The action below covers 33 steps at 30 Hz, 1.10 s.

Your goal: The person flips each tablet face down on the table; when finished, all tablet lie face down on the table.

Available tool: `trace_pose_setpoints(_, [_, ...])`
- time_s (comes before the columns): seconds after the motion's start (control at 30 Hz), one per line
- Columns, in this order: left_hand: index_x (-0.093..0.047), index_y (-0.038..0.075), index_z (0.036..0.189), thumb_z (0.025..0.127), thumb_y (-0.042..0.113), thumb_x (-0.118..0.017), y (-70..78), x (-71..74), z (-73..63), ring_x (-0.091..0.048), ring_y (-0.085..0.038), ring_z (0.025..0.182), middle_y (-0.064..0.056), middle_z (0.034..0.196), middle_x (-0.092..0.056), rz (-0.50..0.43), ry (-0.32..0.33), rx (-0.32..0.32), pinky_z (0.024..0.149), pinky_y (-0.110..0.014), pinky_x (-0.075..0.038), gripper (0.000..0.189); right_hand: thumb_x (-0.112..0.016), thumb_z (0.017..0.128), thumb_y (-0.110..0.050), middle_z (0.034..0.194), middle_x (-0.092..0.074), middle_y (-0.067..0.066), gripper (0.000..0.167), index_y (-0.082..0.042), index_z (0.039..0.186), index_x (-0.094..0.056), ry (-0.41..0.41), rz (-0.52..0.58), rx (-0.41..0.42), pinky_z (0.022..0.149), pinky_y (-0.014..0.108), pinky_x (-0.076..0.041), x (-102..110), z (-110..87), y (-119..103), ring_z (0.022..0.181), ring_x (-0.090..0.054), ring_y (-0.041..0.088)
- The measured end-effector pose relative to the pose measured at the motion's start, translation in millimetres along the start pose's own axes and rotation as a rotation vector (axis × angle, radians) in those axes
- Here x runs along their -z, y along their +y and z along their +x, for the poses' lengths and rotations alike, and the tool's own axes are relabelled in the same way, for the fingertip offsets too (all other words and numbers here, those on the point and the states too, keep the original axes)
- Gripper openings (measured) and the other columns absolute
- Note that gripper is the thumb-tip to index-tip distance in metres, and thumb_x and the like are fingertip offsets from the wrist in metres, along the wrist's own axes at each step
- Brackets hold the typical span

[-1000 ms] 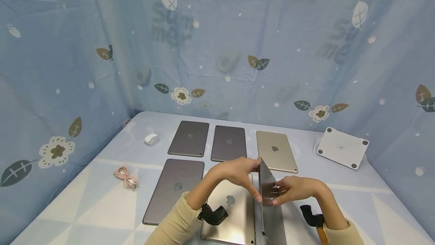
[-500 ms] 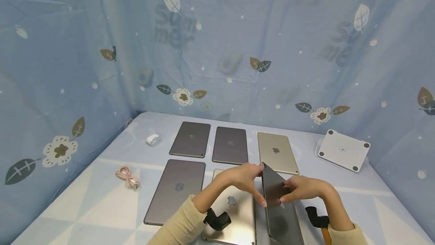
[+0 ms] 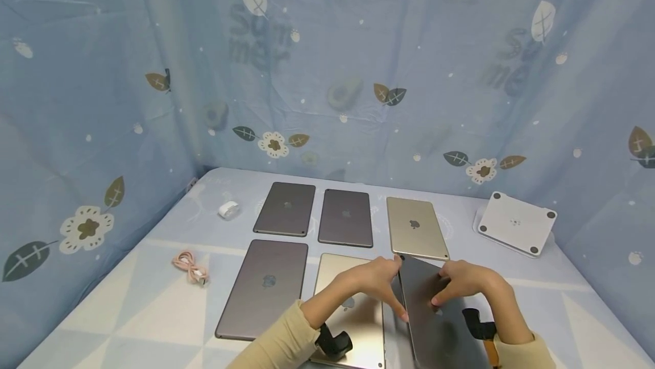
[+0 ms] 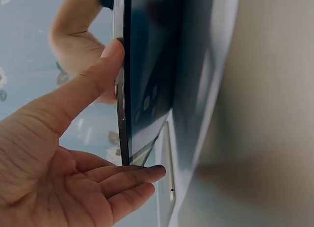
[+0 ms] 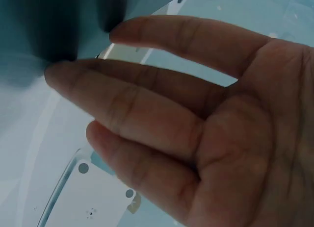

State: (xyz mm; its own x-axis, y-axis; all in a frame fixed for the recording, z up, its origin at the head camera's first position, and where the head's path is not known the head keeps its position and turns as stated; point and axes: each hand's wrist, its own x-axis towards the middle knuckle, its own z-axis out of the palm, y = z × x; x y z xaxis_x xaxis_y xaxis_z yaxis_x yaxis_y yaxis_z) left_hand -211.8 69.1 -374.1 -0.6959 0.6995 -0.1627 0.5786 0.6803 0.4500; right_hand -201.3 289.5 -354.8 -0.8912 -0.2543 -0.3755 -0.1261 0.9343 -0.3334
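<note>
A dark grey tablet (image 3: 435,329) is tilted at the front right, back upward, its left edge raised. My left hand (image 3: 378,281) holds it by that edge, with the thumb on the side frame and the fingers at the far corner. In the left wrist view the lit screen (image 4: 149,85) faces the table below. My right hand (image 3: 463,281) touches the tablet's back with its fingertips; the right wrist view shows those fingers nearly straight (image 5: 142,109). Under my left forearm lies a gold tablet (image 3: 365,329), partly hidden.
Left of it lies a larger grey tablet (image 3: 266,295). Along the back sit two dark tablets (image 3: 284,210) and a gold one (image 3: 417,227). A white stand (image 3: 517,224) is at the far right. A pink cable (image 3: 190,267) and a white charger (image 3: 228,210) lie on the left.
The dark grey tablet has swung from nearly upright down to the right, and its back now faces up. Both hands have moved slightly right and down with it.
</note>
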Motion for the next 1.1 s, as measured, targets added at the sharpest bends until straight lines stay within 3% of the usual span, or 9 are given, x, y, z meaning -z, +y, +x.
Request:
trace_pose_setpoints(0.17, [-0.025, -0.003, 0.149, 0.063, 0.047, -0.088, 0.4, -8.0, 0.3, -0.052, -0.018, 0.128, -0.013, 0.139, -0.054, 0.023, -0.014, 0.032, 0.102, -0.025, -0.044, 0.118, -0.083, 0.071, -0.03, 0.1, -0.065, 0.014, 0.061, 0.01, 0.11, -0.057, 0.032, -0.043, -0.03, 0.075, 0.044, -0.051, -3, 0.4, -2, 0.088, -0.059, 0.024])
trace_pose_setpoints(0.43, [-0.038, -0.004, 0.141, 0.06, 0.044, -0.09, 1.5, -14.2, 1.3, -0.062, -0.015, 0.109, -0.01, 0.119, -0.065, 0.083, 0.007, 0.059, 0.092, -0.023, -0.05, 0.107, -0.088, 0.064, -0.024, 0.112, -0.064, 0.026, 0.073, 0.013, 0.118, -0.054, 0.056, -0.03, -0.049, 0.079, 0.048, -0.053, -6, 1.6, -7, 0.095, -0.063, 0.031])
trace_pose_setpoints(0.57, [-0.057, 0.0, 0.113, 0.06, 0.038, -0.091, 2.2, -18.5, 0.3, -0.059, -0.009, 0.078, -0.001, 0.088, -0.064, 0.092, 0.044, 0.056, 0.071, -0.02, -0.05, 0.074, -0.089, 0.062, -0.022, 0.107, -0.066, 0.023, 0.076, 0.013, 0.12, -0.054, 0.07, -0.022, -0.064, 0.078, 0.047, -0.053, -8, 1.9, -10, 0.091, -0.063, 0.028])
trace_pose_setpoints(0.67, [-0.058, 0.005, 0.096, 0.062, 0.038, -0.091, 2.9, -21.8, 0.0, -0.051, -0.007, 0.068, 0.002, 0.078, -0.058, 0.089, 0.061, 0.068, 0.063, -0.02, -0.048, 0.058, -0.089, 0.062, -0.02, 0.098, -0.066, 0.015, 0.072, 0.011, 0.117, -0.056, 0.076, -0.016, -0.07, 0.074, 0.043, -0.052, -8, 1.5, -11, 0.084, -0.06, 0.024])
trace_pose_setpoints(0.83, [-0.06, 0.004, 0.104, 0.064, 0.044, -0.088, 5.1, -23.4, 1.0, -0.053, -0.007, 0.074, 0.0, 0.085, -0.061, 0.118, 0.062, 0.099, 0.068, -0.021, -0.049, 0.063, -0.088, 0.064, -0.022, 0.085, -0.061, 0.007, 0.06, 0.007, 0.107, -0.058, 0.069, -0.021, -0.08, 0.068, 0.037, -0.048, -7, 0.8, -12, 0.076, -0.054, 0.02])
trace_pose_setpoints(0.97, [-0.06, 0.002, 0.112, 0.065, 0.047, -0.087, 6.1, -23.8, 2.4, -0.052, -0.007, 0.078, 0.001, 0.089, -0.06, 0.14, 0.051, 0.098, 0.071, -0.021, -0.049, 0.07, -0.087, 0.066, -0.024, 0.084, -0.059, 0.006, 0.053, 0.005, 0.099, -0.058, 0.068, -0.045, -0.089, 0.068, 0.038, -0.049, -7, 1.5, -11, 0.076, -0.054, 0.02])
trace_pose_setpoints(1.1, [-0.059, 0.002, 0.112, 0.065, 0.047, -0.086, 5.9, -24.3, 3.0, -0.053, -0.007, 0.079, 0.0, 0.089, -0.06, 0.133, 0.049, 0.098, 0.071, -0.021, -0.049, 0.071, -0.086, 0.067, -0.026, 0.085, -0.06, 0.007, 0.054, 0.006, 0.1, -0.058, 0.069, -0.057, -0.085, 0.069, 0.039, -0.05, -8, 2.5, -10, 0.077, -0.056, 0.019])
